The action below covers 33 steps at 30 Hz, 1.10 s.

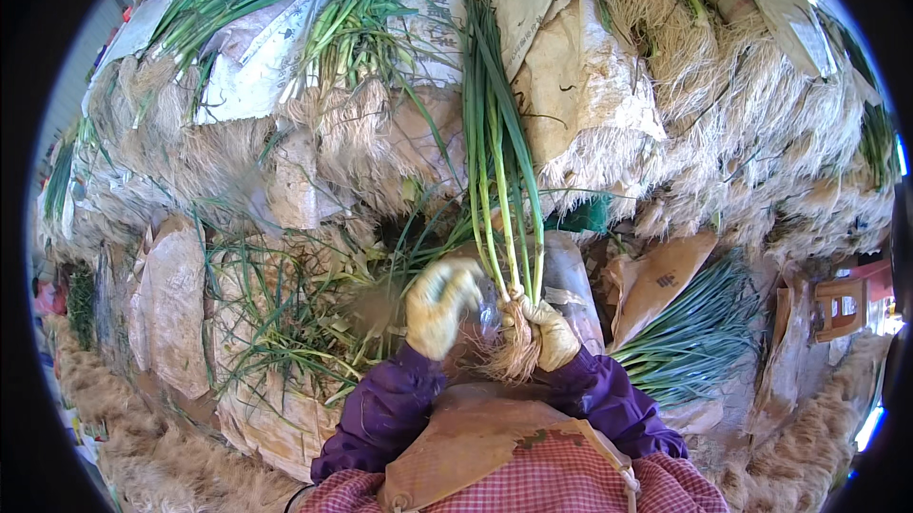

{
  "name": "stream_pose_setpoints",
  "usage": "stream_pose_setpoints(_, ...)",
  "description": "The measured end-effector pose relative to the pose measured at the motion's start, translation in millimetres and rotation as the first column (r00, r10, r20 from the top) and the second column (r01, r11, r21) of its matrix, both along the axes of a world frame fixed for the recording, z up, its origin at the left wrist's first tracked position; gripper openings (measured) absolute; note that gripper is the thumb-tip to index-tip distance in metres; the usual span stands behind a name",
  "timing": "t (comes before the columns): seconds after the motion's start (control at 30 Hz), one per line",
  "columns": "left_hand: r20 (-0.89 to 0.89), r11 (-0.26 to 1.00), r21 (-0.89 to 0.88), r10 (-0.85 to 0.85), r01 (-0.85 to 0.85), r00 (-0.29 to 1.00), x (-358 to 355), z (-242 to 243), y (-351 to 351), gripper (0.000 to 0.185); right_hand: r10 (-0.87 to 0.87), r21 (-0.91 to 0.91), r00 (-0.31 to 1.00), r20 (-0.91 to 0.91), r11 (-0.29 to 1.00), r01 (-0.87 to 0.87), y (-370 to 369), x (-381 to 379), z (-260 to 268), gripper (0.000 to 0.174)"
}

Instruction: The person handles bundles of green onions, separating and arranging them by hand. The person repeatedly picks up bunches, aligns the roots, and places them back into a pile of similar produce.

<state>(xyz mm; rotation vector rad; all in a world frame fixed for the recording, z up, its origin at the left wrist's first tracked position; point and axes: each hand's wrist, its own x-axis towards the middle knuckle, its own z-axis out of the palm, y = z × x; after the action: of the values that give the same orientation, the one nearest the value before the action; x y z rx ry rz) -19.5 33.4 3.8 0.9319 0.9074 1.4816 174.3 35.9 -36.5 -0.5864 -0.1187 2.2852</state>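
Observation:
My right hand [549, 331], in a pale, soiled work glove, is closed around the base of a bunch of green onions [503, 192]. Their pale roots [515, 352] hang below the fist towards my apron, and the dark green leaves point away from me. Just left of the stalks is my left hand [441, 302], gloved too and blurred, with its fingers curled apart and nothing seen in them. Loose leaves and trimmings [307, 320] lie in a tangled heap to the left of it.
A long pile of rooted onions [770, 121], partly under printed paper sacks [578, 78], spans the far side. Cut-looking green leaves [699, 335] lie at right by a brown sack flap [663, 285]. A small wooden stool [842, 307] stands farther right.

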Motion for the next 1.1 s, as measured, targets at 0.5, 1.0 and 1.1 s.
stream_pose_setpoints(0.5,0.169,0.926,-0.353,-0.078,0.135,0.982,55.3,-33.3,15.2,0.033,-0.066,0.076,0.937,0.342,0.996,0.043,-5.0,-11.3,11.4,0.021)
stream_pose_setpoints(1.0,0.108,0.887,-0.43,0.238,-0.171,0.965,23.7,-50.2,13.3,0.036,-0.15,0.354,0.834,0.53,0.934,-0.057,-17.2,-23.3,35.4,0.018)
stream_pose_setpoints(1.1,0.405,0.918,-0.391,0.106,0.067,0.908,36.7,-4.6,4.7,0.036,-0.147,0.387,0.762,0.631,0.911,-0.145,-12.6,-14.8,43.0,0.022)
